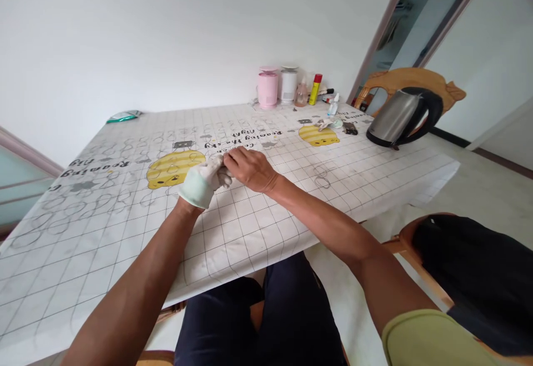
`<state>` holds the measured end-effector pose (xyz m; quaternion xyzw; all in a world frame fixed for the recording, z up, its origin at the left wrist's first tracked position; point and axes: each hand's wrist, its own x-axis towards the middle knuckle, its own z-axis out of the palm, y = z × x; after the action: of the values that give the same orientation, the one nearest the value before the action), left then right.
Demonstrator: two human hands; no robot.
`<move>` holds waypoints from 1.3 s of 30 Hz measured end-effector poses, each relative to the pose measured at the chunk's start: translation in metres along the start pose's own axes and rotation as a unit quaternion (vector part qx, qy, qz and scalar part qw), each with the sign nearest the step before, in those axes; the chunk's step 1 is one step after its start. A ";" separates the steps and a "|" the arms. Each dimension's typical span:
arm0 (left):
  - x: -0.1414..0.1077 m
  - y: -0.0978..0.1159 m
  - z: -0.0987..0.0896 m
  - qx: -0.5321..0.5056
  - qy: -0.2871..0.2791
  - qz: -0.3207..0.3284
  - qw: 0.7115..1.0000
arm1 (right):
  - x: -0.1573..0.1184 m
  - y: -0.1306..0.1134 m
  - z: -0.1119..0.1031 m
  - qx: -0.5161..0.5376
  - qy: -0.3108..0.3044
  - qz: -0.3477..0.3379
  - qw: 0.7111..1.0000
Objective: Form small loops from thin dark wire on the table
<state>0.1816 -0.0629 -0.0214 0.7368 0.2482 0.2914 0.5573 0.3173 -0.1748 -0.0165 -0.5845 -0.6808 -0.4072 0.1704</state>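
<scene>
My left hand [210, 174] wears a white work glove with a pale mint cuff [195, 189]. Its fingers are curled and pinched together over the middle of the table. Bare, my right hand [251, 169] meets it, fingers bent and closed, their tips against the gloved fingertips. Whatever lies between the two pinches is hidden or too thin to make out. Several thin grey rings [322, 181] lie on the grid-patterned tablecloth [258, 216] to the right of my hands. Many similar faint loops [45, 219] spread over its left side.
A steel kettle [393, 119] stands near the table's right end. At the back are a pink canister [267, 88], a white canister [288, 85], a yellow can with red cap [315, 89] and small bottles. Another glove [331, 124] lies before them. A green packet [124, 116] lies back left.
</scene>
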 end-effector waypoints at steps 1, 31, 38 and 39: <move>0.000 -0.002 -0.002 -0.047 -0.006 0.000 0.999 | -0.002 0.001 0.003 0.011 0.009 -0.008 1.000; -0.009 -0.002 0.008 -0.157 0.009 -0.031 0.987 | -0.025 0.001 0.014 0.584 0.003 0.374 0.721; -0.012 0.004 0.010 -0.133 0.066 -0.012 0.989 | -0.024 -0.001 0.010 0.539 -0.028 0.358 0.762; -0.012 0.003 0.011 -0.134 0.065 -0.013 0.989 | -0.023 -0.001 0.009 0.531 -0.033 0.353 0.770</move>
<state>0.1809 -0.0793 -0.0221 0.6316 0.2518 0.3619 0.6377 0.3247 -0.1832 -0.0389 -0.6136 -0.5393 0.1277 0.5625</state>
